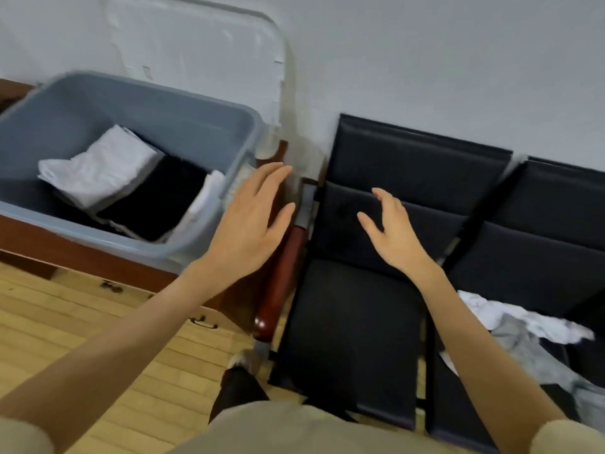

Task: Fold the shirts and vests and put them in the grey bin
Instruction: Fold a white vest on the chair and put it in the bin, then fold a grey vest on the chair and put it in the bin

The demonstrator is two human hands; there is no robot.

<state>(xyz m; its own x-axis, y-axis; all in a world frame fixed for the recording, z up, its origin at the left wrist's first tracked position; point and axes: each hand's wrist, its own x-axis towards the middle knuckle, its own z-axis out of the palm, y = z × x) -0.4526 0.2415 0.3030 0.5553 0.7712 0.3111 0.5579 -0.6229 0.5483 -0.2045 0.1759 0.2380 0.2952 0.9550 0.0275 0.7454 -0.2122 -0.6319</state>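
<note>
On the dark wooden counter (49,247) at the left, the grey bin (157,106) holds folded garments: a white one (98,168) toward its back left corner, a black one (157,198) beside it, and another white piece (204,201) against the right wall. No writing or label can be read anywhere. Just past the bin's right rim, the left hand (248,221) hovers palm down, fingers straight and spread, holding nothing. Over the black chair (353,322), the right hand (391,234) hangs with fingers relaxed and apart, also empty. Unfolded white and grey clothes (523,326) lie heaped on the neighbouring seat at the right edge.
</note>
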